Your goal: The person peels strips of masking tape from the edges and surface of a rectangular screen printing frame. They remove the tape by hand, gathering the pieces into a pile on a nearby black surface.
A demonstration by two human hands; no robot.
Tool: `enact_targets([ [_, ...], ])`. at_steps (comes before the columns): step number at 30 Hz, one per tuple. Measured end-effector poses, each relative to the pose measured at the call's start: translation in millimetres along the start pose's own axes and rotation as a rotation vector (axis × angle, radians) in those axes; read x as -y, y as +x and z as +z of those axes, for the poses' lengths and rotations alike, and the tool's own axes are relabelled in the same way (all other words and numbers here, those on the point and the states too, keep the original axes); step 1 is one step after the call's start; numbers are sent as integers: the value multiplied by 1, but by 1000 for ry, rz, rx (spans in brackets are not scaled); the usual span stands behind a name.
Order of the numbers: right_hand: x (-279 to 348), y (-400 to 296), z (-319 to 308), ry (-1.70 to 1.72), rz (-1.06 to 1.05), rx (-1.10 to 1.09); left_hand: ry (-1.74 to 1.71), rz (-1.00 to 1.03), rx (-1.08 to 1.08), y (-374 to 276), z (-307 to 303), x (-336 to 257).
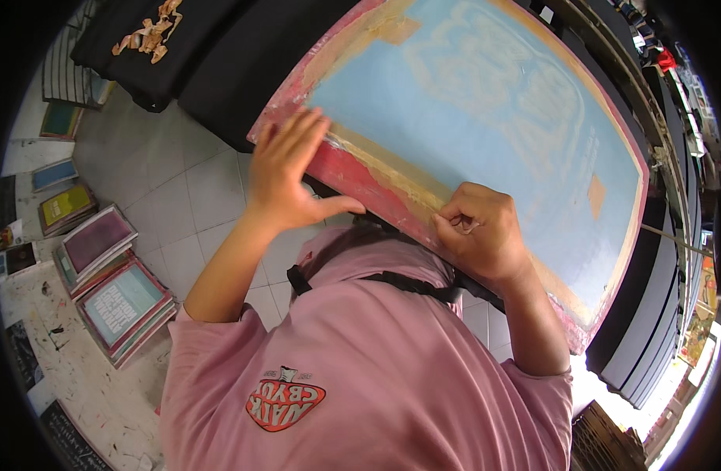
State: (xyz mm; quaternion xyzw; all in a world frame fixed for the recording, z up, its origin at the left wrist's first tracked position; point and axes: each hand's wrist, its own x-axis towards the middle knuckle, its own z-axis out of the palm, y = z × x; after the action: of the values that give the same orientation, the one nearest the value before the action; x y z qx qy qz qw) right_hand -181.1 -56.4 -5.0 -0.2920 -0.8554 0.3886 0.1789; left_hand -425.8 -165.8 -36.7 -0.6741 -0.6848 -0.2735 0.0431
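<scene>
A large screen-printing frame (pixel 360 181) with worn red edges lies tilted before me. Its pale blue mesh (pixel 396 112) shows a faint ghost of a design. Strips of brown tape (pixel 390 159) line the inner border, torn and uneven along my side. My left hand (pixel 290 171) is spread at the near left corner, fingers over the frame and thumb by its near edge; the fingers are slightly blurred. On the near side, my right hand (pixel 481 226) is curled in a fist, thumb and forefinger pinched at the brown tape. The pinch is partly hidden by my fingers.
Crumpled brown tape (pixel 151 35) lies on a black-covered surface at upper left. Stacks of smaller framed screens (pixel 125 306) rest on a paint-marked white surface (pixel 48 329) at left. Long dark boards (pixel 637 329) run along the right, with a slatted crate (pixel 608 438) below.
</scene>
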Motion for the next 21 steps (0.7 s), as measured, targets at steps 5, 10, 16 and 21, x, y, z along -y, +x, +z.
enact_targets([
  [5, 7, 39, -3, 52, -157, 28, 125, -169, -30, -11, -7, 47],
  [10, 23, 104, 31, 141, -193, 58, 15, -110, -132, -16, 1, 59],
  [16, 43, 132, 81, 138, -119, -49, 13, -23, -386, -14, 22, 66],
  [21, 51, 135, 96, -64, -213, -148, 19, -30, -449, -12, 28, 66],
])
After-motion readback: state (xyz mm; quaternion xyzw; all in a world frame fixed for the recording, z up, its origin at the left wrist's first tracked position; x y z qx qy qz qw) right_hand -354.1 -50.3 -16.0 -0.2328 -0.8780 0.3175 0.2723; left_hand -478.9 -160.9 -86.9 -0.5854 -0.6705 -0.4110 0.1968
